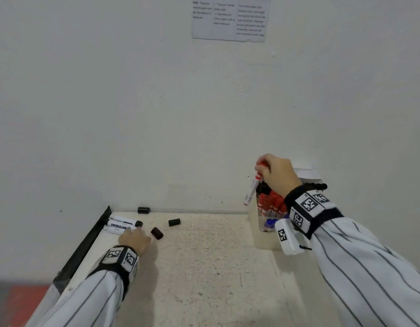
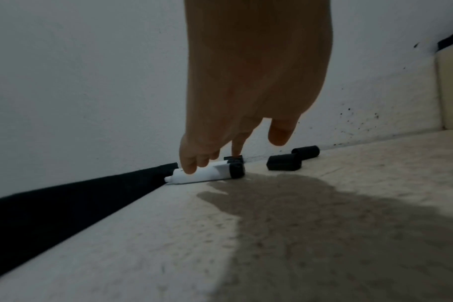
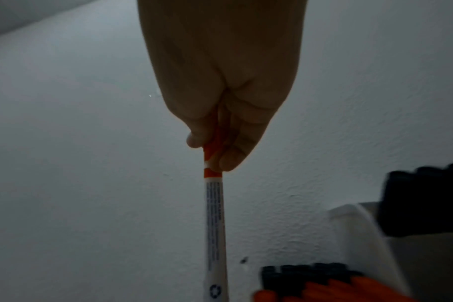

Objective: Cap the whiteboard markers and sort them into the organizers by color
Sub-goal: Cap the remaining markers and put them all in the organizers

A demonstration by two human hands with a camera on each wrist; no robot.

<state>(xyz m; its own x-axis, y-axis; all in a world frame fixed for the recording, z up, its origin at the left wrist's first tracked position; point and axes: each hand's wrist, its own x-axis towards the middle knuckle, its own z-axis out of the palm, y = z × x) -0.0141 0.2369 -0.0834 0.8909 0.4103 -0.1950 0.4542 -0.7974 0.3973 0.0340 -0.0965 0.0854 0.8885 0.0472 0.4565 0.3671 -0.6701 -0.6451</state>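
Striped white sleeves with black wrist bands sat closest to the camera, one on each arm. Past them lay the speckled cream table top, pushed up against a white wall.

The right hand was up in the air, just above the cream box organizer at the right side of the table. Its fingers and thumb pinched the red cap end of a white marker with a red cap. That marker hung down, tilted a little, with its bottom end beside the box and not in it. Inside the box stood a bunch of red-capped markers, some blue-capped markers nearer the front, and some black-capped markers at the back.

The left hand was low, at the far left corner of the table. Its fingers were curled down on the nearest of three white markers with black ends that lay side by side. I could not tell if it really gripped it or only touched it.

Three loose black caps lay on the table near those markers. One was right against the wall.

A printed paper sheet was stuck high on the wall.
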